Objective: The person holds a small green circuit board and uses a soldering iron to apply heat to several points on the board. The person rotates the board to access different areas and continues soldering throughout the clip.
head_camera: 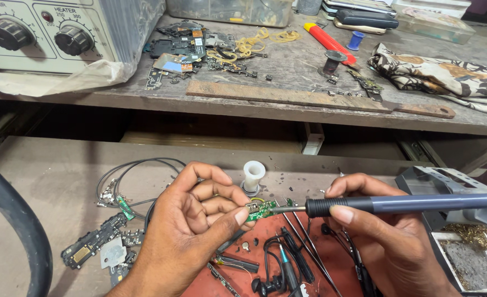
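My left hand point(197, 225) pinches a small green circuit board point(265, 209) between thumb and fingers, low in the middle of the head view. My right hand point(383, 242) grips a grey-blue soldering iron point(403, 204) by its black collar. The iron lies almost level, and its metal tip touches the right end of the board. Both hands hover over a red mat point(320, 258) strewn with tweezers, black earphone wires and small parts.
A white solder spool point(253, 175) stands behind the board. The iron's stand with brass wool point(463, 236) is at the right. Black cables and phone parts point(98, 239) lie left. The upper bench holds a hot-air station point(45, 33), a rusty file point(287, 96), a patterned cloth point(441, 74).
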